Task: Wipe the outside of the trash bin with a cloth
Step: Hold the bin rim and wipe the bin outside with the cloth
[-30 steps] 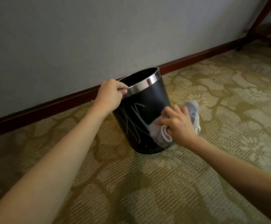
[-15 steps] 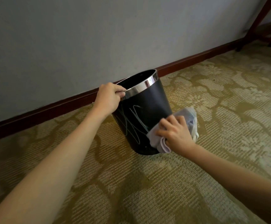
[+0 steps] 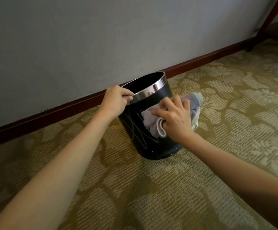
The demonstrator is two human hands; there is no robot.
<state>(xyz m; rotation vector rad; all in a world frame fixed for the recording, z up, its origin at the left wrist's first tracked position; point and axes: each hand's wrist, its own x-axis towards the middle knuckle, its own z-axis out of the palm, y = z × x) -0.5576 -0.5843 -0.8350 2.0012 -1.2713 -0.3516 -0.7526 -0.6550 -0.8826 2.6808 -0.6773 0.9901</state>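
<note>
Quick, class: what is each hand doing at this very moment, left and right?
Left hand: closed, gripping the trash bin by its metal rim.
Right hand: closed on the cloth, pressing it against the bin's side.

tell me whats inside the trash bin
Only the dark far inner wall below the steel rim of the trash bin shows, and nothing is visible on it. The bin's near wall hides the bottom, so any contents there cannot be seen.
</note>
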